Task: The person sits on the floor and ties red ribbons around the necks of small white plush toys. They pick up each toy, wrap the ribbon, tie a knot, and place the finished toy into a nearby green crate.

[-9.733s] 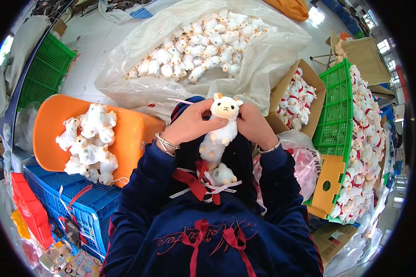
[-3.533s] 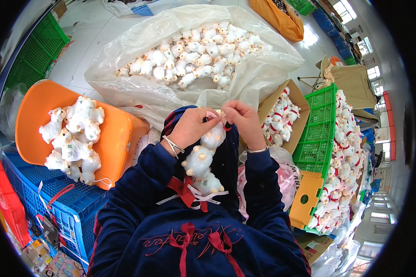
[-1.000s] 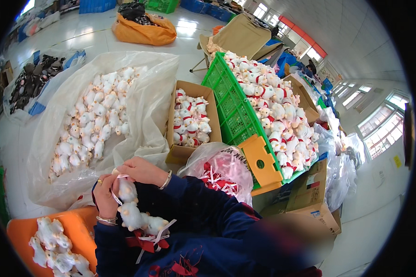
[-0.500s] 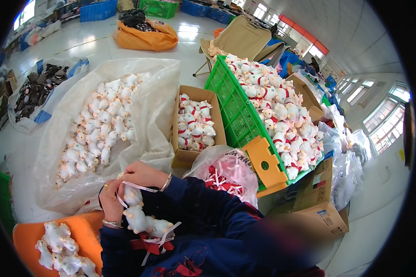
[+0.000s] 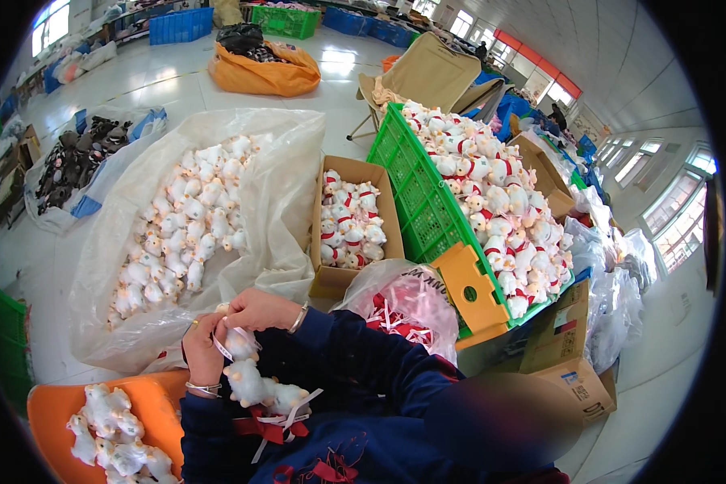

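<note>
The left hand [image 5: 204, 352] and right hand [image 5: 261, 310] grasp the toy [image 5: 241, 346] at its upper end, lower left of the frame. A pale ribbon [image 5: 222, 348] lies against it. The box [image 5: 331, 282], near centre, contains banded toys [image 5: 352, 223].

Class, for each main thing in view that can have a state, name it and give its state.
Left hand: closed on the plush toy
Right hand: closed on it too
Plush toy: held, head mostly hidden
Lap toys: lying together
Lap ribbons: loose
Large plastic bag: open, partly filled
Cardboard box: open, filled
Green crate: heaped full
Ribbon bag: open, holding ribbons
Orange seat: loaded with white toys
Orange sack: open, full
</note>
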Demonstrator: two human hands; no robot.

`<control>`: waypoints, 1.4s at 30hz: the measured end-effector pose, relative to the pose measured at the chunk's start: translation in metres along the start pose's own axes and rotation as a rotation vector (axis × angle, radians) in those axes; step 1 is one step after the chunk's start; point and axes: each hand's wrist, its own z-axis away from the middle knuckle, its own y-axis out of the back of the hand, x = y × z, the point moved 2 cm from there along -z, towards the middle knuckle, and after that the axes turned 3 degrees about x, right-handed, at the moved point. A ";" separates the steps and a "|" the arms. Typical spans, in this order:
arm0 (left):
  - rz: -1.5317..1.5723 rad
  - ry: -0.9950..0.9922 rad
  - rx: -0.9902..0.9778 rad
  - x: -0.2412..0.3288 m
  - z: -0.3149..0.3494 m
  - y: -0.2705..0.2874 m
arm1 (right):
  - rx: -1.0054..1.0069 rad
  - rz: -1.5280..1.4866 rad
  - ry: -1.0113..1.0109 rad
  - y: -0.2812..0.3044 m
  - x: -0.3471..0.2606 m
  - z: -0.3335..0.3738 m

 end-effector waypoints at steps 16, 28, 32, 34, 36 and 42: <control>-0.019 0.065 0.021 -0.001 0.005 0.000 | 0.127 0.447 0.442 -0.001 -0.012 0.006; -0.064 -0.036 0.090 -0.004 0.009 0.000 | 0.308 0.939 0.634 -0.023 -0.003 -0.011; -0.079 -0.031 0.048 0.001 0.007 0.002 | 0.294 0.948 0.682 -0.023 0.000 -0.009; -0.076 -0.026 0.038 0.004 0.006 0.003 | 0.300 0.920 0.660 -0.023 -0.004 -0.005; -0.068 -0.030 0.045 0.006 0.006 0.003 | 0.304 0.874 0.631 -0.023 -0.010 -0.001; -0.080 -0.071 0.045 0.012 0.005 0.002 | 0.183 0.737 0.543 -0.011 -0.012 -0.008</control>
